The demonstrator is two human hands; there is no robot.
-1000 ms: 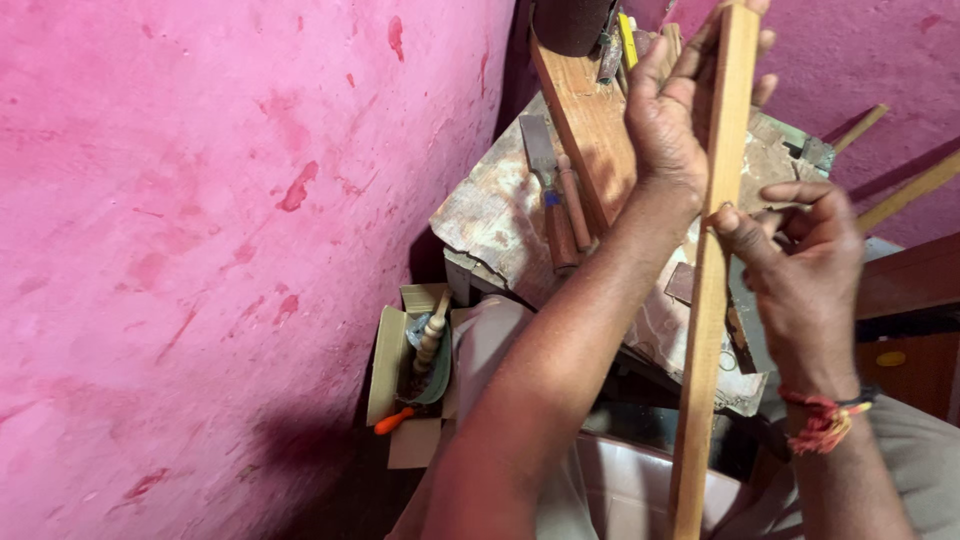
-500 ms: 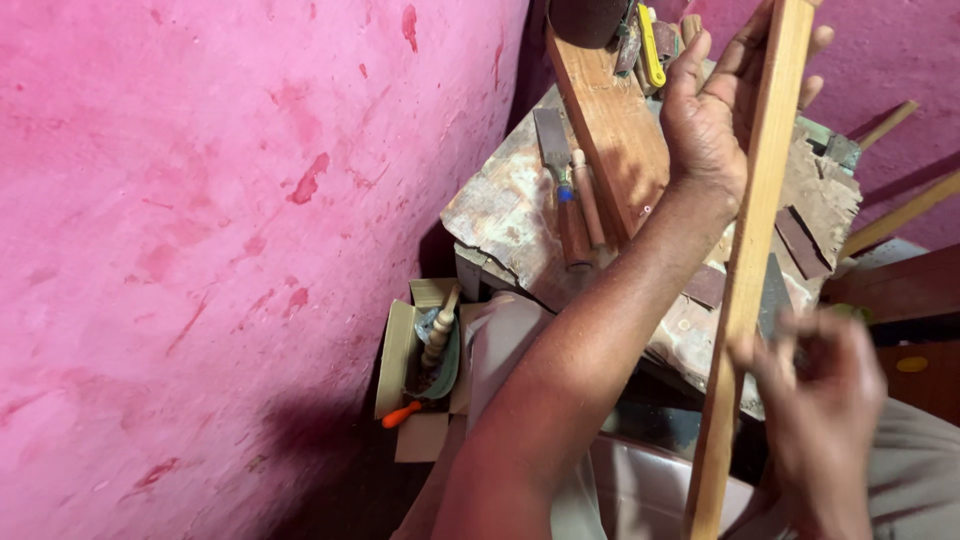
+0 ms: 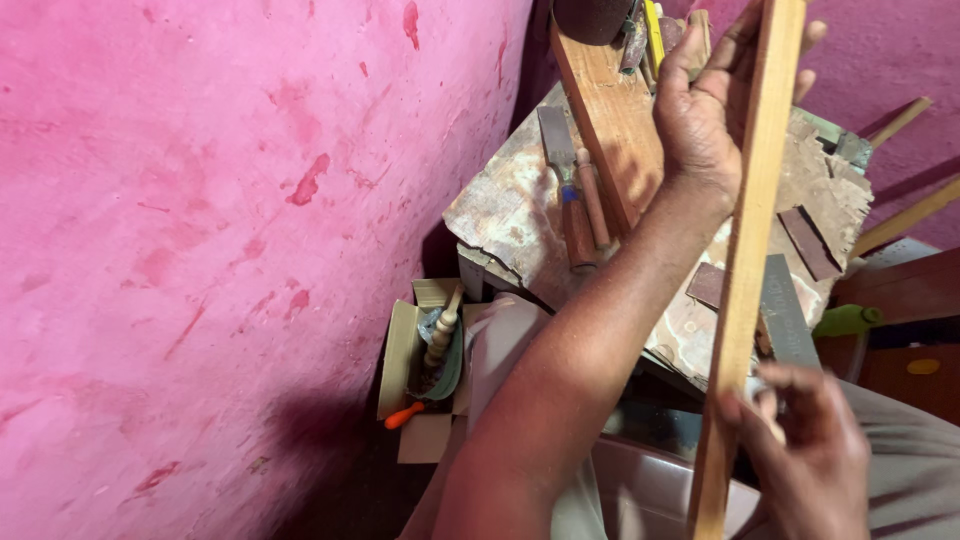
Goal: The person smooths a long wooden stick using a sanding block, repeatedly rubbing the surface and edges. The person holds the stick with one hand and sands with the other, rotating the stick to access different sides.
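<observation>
A long, narrow wooden strip (image 3: 745,270) is standing almost upright in front of the person, pale tan with a smooth, straight-grained face, running from the top edge down past the bottom. The left hand (image 3: 705,105) is wrapping around its upper part, fingers curled behind it. The right hand (image 3: 805,450) is pinching a small pale piece against the strip's lower edge. Behind lies the worn counter (image 3: 510,210), carrying a chisel (image 3: 562,165) and a thick plank (image 3: 610,120), beside a pink wall (image 3: 220,230).

at frame left a pink wall (image 3: 200,250) is blotched with red; a pale tan wooden strip (image 3: 745,270) is seen right of centre.
</observation>
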